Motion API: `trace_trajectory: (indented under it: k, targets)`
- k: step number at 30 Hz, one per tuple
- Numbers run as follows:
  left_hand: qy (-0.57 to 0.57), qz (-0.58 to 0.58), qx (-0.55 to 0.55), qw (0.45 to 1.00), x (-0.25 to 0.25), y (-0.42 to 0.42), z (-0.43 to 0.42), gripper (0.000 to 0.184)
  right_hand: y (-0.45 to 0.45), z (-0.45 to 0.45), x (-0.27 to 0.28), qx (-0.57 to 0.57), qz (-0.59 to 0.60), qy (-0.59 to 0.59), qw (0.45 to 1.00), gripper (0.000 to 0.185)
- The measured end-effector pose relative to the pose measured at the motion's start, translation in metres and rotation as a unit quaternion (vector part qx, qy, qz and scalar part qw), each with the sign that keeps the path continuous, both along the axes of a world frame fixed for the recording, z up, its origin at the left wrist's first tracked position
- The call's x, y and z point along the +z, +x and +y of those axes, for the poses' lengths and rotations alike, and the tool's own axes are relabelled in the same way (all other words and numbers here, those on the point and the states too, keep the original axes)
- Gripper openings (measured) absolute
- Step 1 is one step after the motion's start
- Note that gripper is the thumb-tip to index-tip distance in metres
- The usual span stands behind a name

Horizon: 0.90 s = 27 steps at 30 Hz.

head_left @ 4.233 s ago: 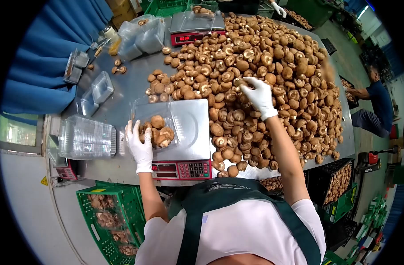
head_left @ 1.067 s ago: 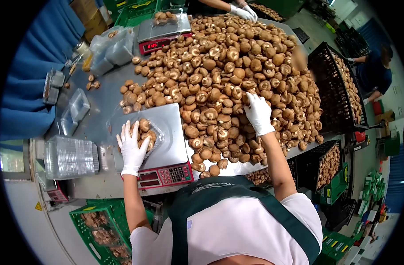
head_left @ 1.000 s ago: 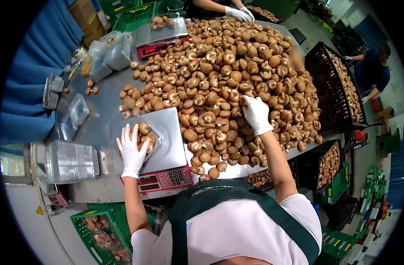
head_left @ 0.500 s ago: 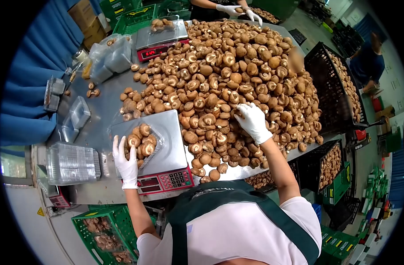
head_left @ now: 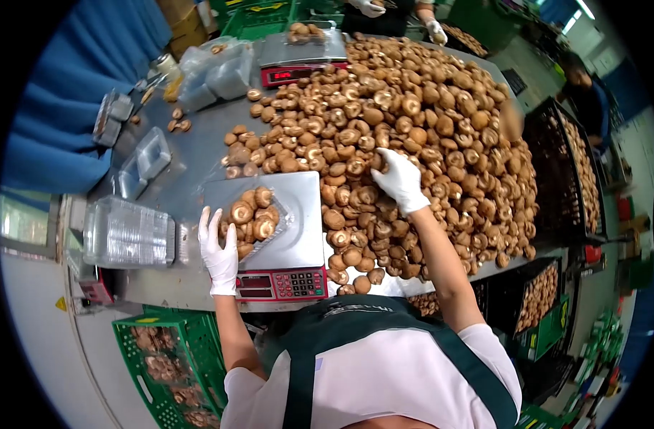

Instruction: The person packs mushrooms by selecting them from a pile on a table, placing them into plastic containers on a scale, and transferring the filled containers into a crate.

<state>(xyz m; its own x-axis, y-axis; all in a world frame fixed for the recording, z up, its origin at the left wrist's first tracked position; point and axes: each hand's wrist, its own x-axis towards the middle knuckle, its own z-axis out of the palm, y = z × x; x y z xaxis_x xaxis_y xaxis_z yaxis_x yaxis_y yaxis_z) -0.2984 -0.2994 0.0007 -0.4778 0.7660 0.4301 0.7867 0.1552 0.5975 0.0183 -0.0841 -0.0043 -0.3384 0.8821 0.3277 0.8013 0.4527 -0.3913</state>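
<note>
A digital scale (head_left: 302, 247) with a red keypad front stands on the metal table. On its plate lies a clear plastic tray (head_left: 287, 219) with several brown mushrooms (head_left: 264, 227) in it. My left hand (head_left: 220, 259), white-gloved, is at the tray's left side with its fingers apart, close to the mushrooms. Over the near-left part of a large mushroom pile (head_left: 434, 136) is my right hand (head_left: 400, 183), also gloved. Its thumb and fingers close round a mushroom (head_left: 377, 161), which the glove partly covers.
Stacked clear trays (head_left: 130, 232) stand left of the scale. A second scale (head_left: 302, 53) holding mushrooms is at the back. Black crates (head_left: 556, 171) of mushrooms flank the table's right side; green crates (head_left: 166, 357) stand below left. A co-worker's gloved hands (head_left: 436, 32) are beyond the pile.
The whole view has shifted, so the table sits further right. My right hand has drawn slightly toward the scale and shows a mushroom in its fingers. My left hand stays by the tray.
</note>
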Motion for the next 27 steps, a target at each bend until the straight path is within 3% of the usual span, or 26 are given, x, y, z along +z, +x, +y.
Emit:
trace_trajectory:
  k: [1,2,4,6,8,10,12,14,16,20,23,24,26,27]
  targets:
    - [0.009,-0.015,0.023,1.0,-0.002,-0.004,-0.005,0.036,-0.003,-0.006,0.035,-0.021,0.048,-0.212,0.976,0.051]
    - [0.008,-0.016,0.042,0.999,-0.006,-0.009,-0.009,0.036,-0.001,-0.008,0.04,0.007,0.165,-0.293,0.942,0.054]
    - [0.02,-0.013,0.087,0.996,-0.013,-0.019,-0.015,0.035,-0.001,-0.006,0.024,0.105,0.351,-0.37,0.854,0.056]
    - [0.037,-0.022,0.107,0.993,-0.014,-0.022,-0.017,0.033,-0.014,-0.013,0.014,0.175,0.451,-0.468,0.739,0.058]
    - [0.043,-0.01,0.112,0.993,-0.017,-0.026,-0.018,0.035,-0.035,-0.023,0.01,0.211,0.457,-0.506,0.701,0.059]
    - [0.055,-0.026,0.117,0.991,-0.022,-0.028,-0.017,0.036,-0.063,-0.035,0.012,0.245,0.449,-0.5,0.699,0.056]
    - [0.052,-0.053,0.117,0.99,-0.019,-0.027,-0.018,0.037,-0.091,-0.055,0.03,0.241,0.4,-0.452,0.761,0.052]
    - [0.062,-0.084,0.12,0.987,-0.025,-0.03,-0.018,0.037,-0.117,-0.068,0.025,0.283,0.274,-0.194,0.899,0.048]
    - [0.063,-0.108,0.127,0.984,-0.022,-0.031,-0.018,0.037,-0.144,-0.081,0.029,0.337,0.242,0.018,0.91,0.045]
    - [0.073,-0.119,0.127,0.982,-0.035,-0.049,-0.017,0.038,-0.183,-0.098,0.027,0.427,0.093,0.163,0.885,0.047]
    - [0.11,-0.355,0.091,0.924,-0.039,-0.059,-0.008,0.035,-0.204,-0.114,0.01,0.514,-0.032,0.104,0.851,0.047]
    - [0.112,-0.354,0.092,0.924,-0.035,-0.058,-0.003,0.035,-0.208,-0.117,0.003,0.514,-0.049,0.093,0.851,0.05]
    - [0.104,-0.524,0.115,0.837,-0.019,-0.057,0.008,0.037,-0.204,-0.114,0.012,0.527,-0.042,0.091,0.844,0.051]
    - [0.097,-0.557,0.096,0.819,-0.016,-0.061,0.012,0.042,-0.199,-0.113,0.019,0.506,-0.012,0.07,0.86,0.05]
